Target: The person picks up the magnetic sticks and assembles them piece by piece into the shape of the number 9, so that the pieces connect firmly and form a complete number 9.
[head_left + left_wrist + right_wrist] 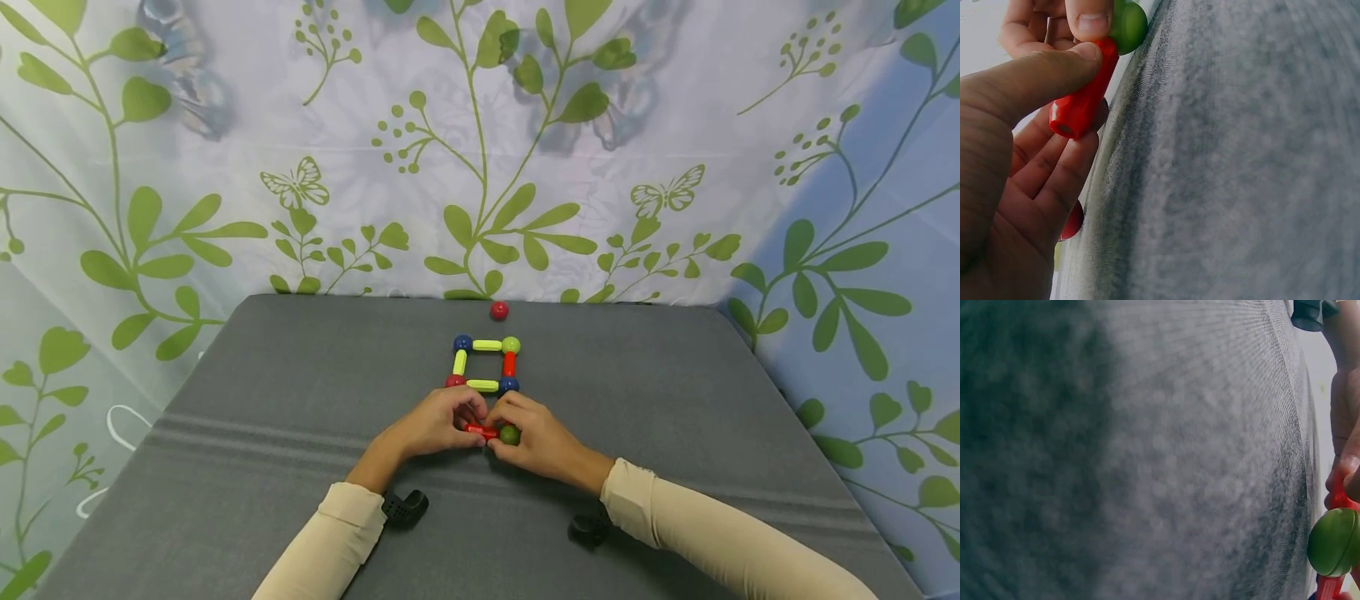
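Both hands meet near the middle of the table. My left hand [442, 421] pinches a red building rod [1082, 100] between thumb and fingers; its near end faces the left wrist camera. My right hand [543, 437] has its fingertips at the rod's other end. A green ball [510, 434] sits against that end, beside the right thumb. In the right wrist view the green ball [1334, 542] has red on two sides; whether the lower red piece joins it I cannot tell. Part of the right hand's grip is hidden.
Just beyond the hands lies a square of rods and balls, with a yellow rod [487, 345], a red rod [510, 364], a blue ball [462, 343] and a lime ball [511, 344]. A loose red ball [499, 310] rests near the far edge of the grey table [300, 375].
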Tool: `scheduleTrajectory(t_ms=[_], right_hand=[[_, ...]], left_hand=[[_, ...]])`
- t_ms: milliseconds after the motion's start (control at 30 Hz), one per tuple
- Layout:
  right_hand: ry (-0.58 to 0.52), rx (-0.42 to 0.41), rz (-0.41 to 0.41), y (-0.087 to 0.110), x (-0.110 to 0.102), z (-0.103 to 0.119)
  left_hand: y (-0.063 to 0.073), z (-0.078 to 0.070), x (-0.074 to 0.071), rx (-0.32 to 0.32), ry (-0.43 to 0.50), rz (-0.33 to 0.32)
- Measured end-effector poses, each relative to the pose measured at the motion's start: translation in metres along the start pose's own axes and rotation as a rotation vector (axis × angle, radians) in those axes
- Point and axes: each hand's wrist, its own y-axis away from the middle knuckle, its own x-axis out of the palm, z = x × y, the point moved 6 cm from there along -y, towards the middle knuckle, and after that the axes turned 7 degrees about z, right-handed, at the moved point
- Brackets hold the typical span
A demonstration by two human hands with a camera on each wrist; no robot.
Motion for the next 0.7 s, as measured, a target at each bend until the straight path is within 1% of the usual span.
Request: scheduleTrajectory(t_ms=[167, 267, 467, 567, 700], right_hand=[[0.008, -0.010, 0.008, -0.0007, -0.0002, 0.0008], [0.019, -0.019, 0.013, -0.0014, -0.0001, 0.0007], [0.021, -0.039, 0.032, -0.0043, 0.0030, -0.0007], [0.029, -0.056, 0.029, -0.0055, 0.0043, -0.0003], [0.052, -0.058, 0.020, -0.0062, 0.0049, 0.0000]], left_hand=[[-0.0003, -0.0003, 0.0001, 0.017, -0.009, -0.002], [-0.0001, -0.0002, 0.0000, 0.011, -0.011, -0.001], [-0.0002, -0.0001, -0.0012, -0.007, -0.001, -0.009], [-0.0008, 0.0003, -0.0016, -0.027, 0.008, -0.011], [-0.0013, 0.0009, -0.0034, -0.059, 0.004, 0.015]])
